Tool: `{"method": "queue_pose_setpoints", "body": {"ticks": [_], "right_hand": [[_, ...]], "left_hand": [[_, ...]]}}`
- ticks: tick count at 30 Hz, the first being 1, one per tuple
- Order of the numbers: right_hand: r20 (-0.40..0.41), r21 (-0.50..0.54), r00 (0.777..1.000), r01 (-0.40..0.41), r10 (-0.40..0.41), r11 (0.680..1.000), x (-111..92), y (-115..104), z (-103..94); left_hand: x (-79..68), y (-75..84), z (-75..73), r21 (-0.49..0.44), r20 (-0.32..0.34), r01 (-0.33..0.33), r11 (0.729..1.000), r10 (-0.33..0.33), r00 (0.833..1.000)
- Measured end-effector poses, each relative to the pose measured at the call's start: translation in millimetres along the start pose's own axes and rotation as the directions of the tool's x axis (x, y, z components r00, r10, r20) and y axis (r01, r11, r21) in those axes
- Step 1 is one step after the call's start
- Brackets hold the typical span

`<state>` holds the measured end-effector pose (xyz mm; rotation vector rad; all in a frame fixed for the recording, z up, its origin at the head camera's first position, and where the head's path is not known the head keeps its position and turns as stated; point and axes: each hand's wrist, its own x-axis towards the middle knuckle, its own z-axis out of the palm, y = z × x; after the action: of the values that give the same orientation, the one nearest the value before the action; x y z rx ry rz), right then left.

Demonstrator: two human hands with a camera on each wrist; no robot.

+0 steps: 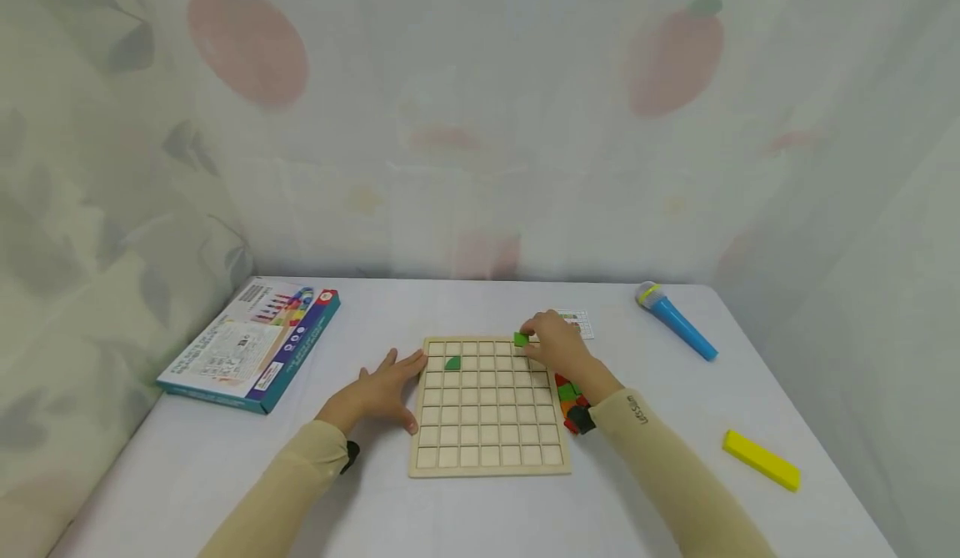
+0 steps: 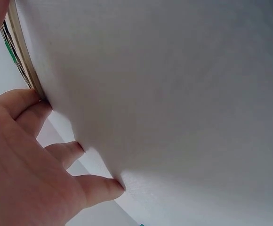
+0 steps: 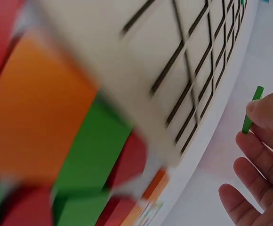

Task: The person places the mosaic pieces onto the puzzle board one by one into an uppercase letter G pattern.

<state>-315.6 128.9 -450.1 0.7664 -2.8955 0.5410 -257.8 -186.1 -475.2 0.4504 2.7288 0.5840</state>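
A square wooden grid board (image 1: 480, 412) lies on the white table, with one green quarter-round tile (image 1: 453, 364) in a cell near its upper left. My left hand (image 1: 381, 391) is spread beside the board's left edge, fingertips and thumb touching the frame. In the left wrist view the fingers (image 2: 61, 153) are extended, some resting on the tabletop. My right hand (image 1: 558, 345) pinches a green tile (image 1: 521, 339) between thumb and forefinger over the board's top right. Seen from the right wrist, that thin tile stands edge-on, the other fingers loosely bent.
Red, green, orange and black tiles (image 1: 572, 404) lie along the board's right edge, under the right forearm. A small printed card (image 1: 577, 323) is behind the right hand. A flat game box (image 1: 251, 341) lies at left. A blue toy microphone (image 1: 678, 322) and yellow block (image 1: 762, 459) are at right.
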Motion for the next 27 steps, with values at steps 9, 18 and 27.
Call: {"method": "queue_pose_setpoints", "body": {"ticks": [9, 18, 27], "right_hand": [[0.077, -0.024, 0.991, 0.108, -0.106, 0.994, 18.0, -45.1, 23.0], [0.129, -0.052, 0.986, 0.115, -0.107, 0.992, 23.9, -65.9, 34.0], [0.156, -0.103, 0.985, 0.095, -0.078, 0.99, 24.2, -66.2, 42.0]], "left_hand": [[-1.3, 5.1, -1.6, -0.006, 0.002, 0.02, 1.0, -0.02, 1.0], [-3.4, 5.9, -2.6, -0.012, 0.012, 0.027, 1.0, -0.027, 1.0], [-3.1, 5.3, -1.4, -0.008, -0.005, 0.019, 1.0, -0.019, 1.0]]}}
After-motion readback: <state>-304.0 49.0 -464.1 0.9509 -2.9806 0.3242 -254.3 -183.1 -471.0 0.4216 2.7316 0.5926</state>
